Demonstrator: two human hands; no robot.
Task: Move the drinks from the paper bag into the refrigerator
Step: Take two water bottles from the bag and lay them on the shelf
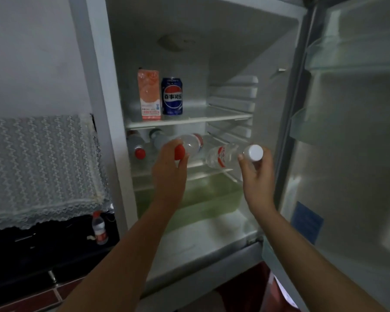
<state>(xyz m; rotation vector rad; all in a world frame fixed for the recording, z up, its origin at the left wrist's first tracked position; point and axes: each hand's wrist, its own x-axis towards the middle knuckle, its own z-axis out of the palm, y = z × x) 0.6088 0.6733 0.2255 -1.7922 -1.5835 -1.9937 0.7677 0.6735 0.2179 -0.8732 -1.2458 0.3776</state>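
Two bottles going onto the middle shelf [212, 164].
Your left hand [169, 167] clamps the red-capped bottle [189, 143], your right hand [257, 174] the white-capped bottle [225, 155]; slide both flat, centre frame.

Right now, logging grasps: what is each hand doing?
Left hand: closed on the red-capped bottle.
Right hand: closed on the white-capped bottle.

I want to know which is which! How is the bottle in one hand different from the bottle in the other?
The bottle in the left hand has a red cap; the bottle in the right hand has a white cap. The red-capped bottle lies nearer the middle of the lower shelf; the white-capped bottle lies further right. Both are clear, red-labelled, lying on their sides, caps facing outward.
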